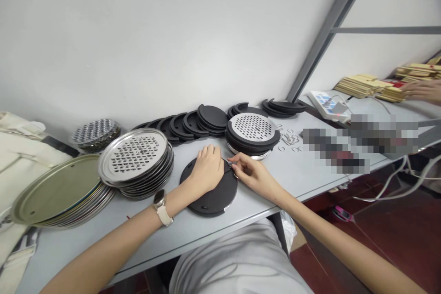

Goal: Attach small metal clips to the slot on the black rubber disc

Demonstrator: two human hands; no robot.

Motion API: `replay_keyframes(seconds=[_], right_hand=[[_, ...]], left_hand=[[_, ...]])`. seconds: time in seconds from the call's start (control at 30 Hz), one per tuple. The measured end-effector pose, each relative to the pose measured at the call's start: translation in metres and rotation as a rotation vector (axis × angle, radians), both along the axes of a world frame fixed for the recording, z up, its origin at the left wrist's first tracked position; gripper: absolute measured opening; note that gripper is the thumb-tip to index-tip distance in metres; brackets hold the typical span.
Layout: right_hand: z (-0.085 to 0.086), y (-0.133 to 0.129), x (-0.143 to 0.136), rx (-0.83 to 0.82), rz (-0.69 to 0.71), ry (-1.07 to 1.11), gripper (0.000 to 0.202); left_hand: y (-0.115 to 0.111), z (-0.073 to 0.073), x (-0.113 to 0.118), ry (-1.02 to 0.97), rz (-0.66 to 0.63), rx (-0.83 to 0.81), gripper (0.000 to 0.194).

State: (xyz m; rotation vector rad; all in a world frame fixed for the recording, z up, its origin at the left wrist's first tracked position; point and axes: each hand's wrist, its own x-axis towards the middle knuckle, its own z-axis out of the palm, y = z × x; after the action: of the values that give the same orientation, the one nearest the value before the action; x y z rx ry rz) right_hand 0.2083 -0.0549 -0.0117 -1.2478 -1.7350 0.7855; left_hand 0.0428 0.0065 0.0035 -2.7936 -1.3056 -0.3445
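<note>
A black round disc with small slots lies flat on the table in front of me. My left hand, wearing a watch at the wrist, rests on its far part with the fingers bent and close together, holding it in place. At the disc's right edge my right hand pinches a small metal ring between thumb and fingers; the fingertips partly hide it. Just behind stands a stack of black discs topped by a perforated metal grater plate. Loose metal rings are scattered to its right.
Left of the disc are stacked silver grater plates, green round trays and smaller grater discs. Black rimmed discs lean along the wall. At right, another person's hand is by wooden pieces, past a metal post.
</note>
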Motion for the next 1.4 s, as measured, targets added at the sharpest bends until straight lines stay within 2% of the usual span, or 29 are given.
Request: replay_keyframes(seconds=[0.67,0.9,1.13,1.4], right_hand=[[0.003,0.0,-0.003,0.01,-0.012,-0.024,0.006],[0.004,-0.007,-0.006,0.0,-0.004,-0.018,0.006],[0.002,-0.003,-0.004,-0.018,-0.06,0.056,0.015],[-0.004,-0.002,-0.002,-0.046,-0.025,0.054,0.012]], left_hand=[[-0.001,-0.002,0.0,-0.045,0.002,0.014,0.018],[0.01,-0.006,-0.001,-0.045,0.107,0.088,0.014],[0.012,-0.008,-0.003,-0.043,0.07,0.101,0.014],[0.008,-0.006,-0.003,-0.07,-0.007,0.031,0.017]])
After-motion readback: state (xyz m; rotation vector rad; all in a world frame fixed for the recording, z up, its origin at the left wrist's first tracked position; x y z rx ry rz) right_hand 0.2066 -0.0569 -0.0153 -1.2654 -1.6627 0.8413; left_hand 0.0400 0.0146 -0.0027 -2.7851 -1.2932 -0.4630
